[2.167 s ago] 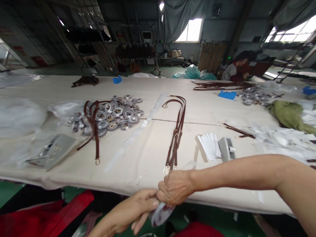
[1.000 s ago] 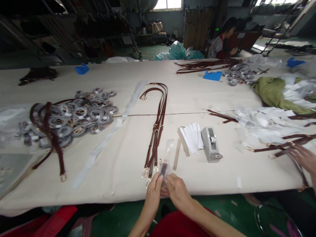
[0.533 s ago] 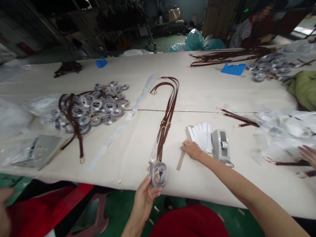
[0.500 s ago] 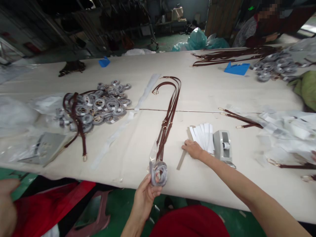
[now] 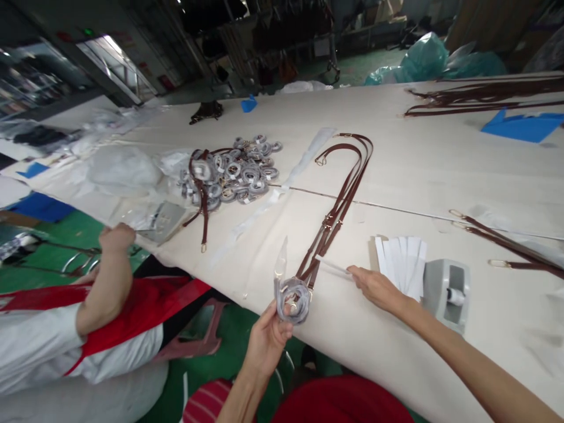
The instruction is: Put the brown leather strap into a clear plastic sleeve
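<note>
My left hand [image 5: 268, 336] is closed on a coiled strap in a clear sleeve [image 5: 294, 296], held upright at the near table edge. My right hand [image 5: 374, 285] reaches over the table and pinches a thin white strip [image 5: 333, 265], lifted toward the coil. Just beyond it lies a fan of white strips [image 5: 404, 265] beside a grey tape dispenser [image 5: 449, 291]. Long brown straps [image 5: 341, 202] with gold clips run away from the coil across the cream table [image 5: 396, 170].
A heap of wrapped strap coils [image 5: 240, 173] lies at mid left with a brown strap across it. A grey packet [image 5: 161, 220] and clear bags sit further left. Another person's arm [image 5: 108, 276] rests at the left edge. Blue card [image 5: 522, 126] and more straps [image 5: 506, 247] lie right.
My right hand has picked a white strip off the table and lifted it toward the coil. The view has swung left, and another person's arm has come into sight.
</note>
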The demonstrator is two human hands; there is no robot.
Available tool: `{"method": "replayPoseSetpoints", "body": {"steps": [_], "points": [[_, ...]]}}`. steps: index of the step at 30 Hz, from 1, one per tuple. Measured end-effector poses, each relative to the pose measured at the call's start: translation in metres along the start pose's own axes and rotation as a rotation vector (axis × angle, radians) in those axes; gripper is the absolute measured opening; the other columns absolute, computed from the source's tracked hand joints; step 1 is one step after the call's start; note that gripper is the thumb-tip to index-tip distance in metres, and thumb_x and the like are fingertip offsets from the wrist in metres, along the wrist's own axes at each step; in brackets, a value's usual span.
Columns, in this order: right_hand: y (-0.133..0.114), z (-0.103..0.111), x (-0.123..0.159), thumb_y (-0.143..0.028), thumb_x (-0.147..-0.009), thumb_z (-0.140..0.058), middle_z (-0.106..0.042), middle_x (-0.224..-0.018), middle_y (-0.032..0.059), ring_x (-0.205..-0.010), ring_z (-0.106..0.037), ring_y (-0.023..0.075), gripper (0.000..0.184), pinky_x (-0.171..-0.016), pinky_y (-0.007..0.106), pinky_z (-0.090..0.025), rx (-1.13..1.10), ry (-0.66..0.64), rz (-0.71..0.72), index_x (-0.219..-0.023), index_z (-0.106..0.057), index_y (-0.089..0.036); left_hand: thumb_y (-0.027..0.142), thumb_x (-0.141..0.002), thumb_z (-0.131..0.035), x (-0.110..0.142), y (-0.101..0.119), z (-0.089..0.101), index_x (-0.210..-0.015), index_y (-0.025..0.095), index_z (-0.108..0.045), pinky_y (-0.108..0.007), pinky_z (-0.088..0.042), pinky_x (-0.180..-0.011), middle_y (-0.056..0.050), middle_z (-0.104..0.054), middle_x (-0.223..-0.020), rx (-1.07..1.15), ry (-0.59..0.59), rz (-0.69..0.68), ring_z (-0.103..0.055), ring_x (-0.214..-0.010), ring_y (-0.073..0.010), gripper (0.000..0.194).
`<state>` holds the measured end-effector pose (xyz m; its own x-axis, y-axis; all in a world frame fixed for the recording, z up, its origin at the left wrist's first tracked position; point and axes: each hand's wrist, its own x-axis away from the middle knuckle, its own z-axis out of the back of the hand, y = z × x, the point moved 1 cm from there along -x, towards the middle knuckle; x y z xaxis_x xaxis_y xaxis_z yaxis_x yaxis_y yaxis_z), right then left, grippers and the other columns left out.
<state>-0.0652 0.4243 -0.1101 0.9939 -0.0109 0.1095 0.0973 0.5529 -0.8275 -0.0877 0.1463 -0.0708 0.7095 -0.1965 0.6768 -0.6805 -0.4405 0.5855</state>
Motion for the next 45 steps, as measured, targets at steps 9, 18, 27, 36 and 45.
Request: {"method": "replayPoseSetpoints", "body": {"steps": [9,18,27,36,45], "points": [[-0.019,-0.055,0.052,-0.071,-0.091,-0.021,-0.033,-0.057,-0.005,-0.053,-0.037,0.0136,0.067,-0.053,0.027,-0.031,-0.579,-0.156,-0.362,-0.08,-0.062,-0.019,0.014,-0.091,-0.054,-0.001,-0.003,0.002,-0.087,0.015,-0.054,-0.017,-0.056,-0.042,-0.001,-0.07,-0.071,-0.041,0.004,-0.075,-0.066,-0.045,-0.0112,0.005],[-0.03,-0.079,0.073,-0.078,-0.072,-0.053,-0.035,-0.039,-0.0107,-0.031,-0.028,0.0064,0.057,-0.036,0.022,-0.015,-0.74,-0.228,-0.456,-0.065,-0.047,-0.021,0.041,-0.076,-0.077,0.001,-0.006,-0.004,-0.084,0.018,-0.054,-0.015,-0.052,-0.041,0.003,-0.067,-0.072,-0.267,-0.054,-0.186,-0.067,-0.046,-0.0115,0.034],[-0.049,-0.086,0.052,-0.07,-0.073,-0.058,-0.046,-0.048,-0.0081,-0.03,-0.033,0.0046,0.052,-0.032,0.02,-0.02,-0.907,-0.114,-0.417,-0.069,-0.053,-0.018,0.048,-0.081,-0.068,0.009,-0.022,-0.024,-0.094,0.019,-0.052,-0.017,-0.044,-0.04,0.004,-0.067,-0.069,-0.555,-0.157,-0.166,-0.067,-0.044,-0.0152,0.036],[-0.058,-0.092,0.053,-0.069,-0.077,-0.059,-0.057,-0.056,-0.0028,-0.032,-0.046,0.0073,0.053,-0.031,0.018,-0.029,-1.097,-0.145,-0.389,-0.081,-0.058,-0.016,0.054,-0.08,-0.067,0.014,-0.026,-0.032,-0.11,0.018,-0.051,-0.018,-0.044,-0.04,0.001,-0.066,-0.071,-0.617,-0.264,0.026,-0.066,-0.045,-0.015,0.049],[-0.047,-0.086,0.071,-0.066,-0.067,-0.07,-0.063,-0.054,0.0002,-0.031,-0.047,0.0066,0.053,-0.031,0.016,-0.028,-1.019,-0.174,-0.447,-0.071,-0.057,-0.015,0.053,-0.084,-0.062,0.012,-0.016,-0.032,-0.084,0.017,-0.056,-0.017,-0.037,-0.036,0.003,-0.063,-0.071,-0.686,-0.321,-0.009,-0.064,-0.039,-0.0128,0.037]]}}
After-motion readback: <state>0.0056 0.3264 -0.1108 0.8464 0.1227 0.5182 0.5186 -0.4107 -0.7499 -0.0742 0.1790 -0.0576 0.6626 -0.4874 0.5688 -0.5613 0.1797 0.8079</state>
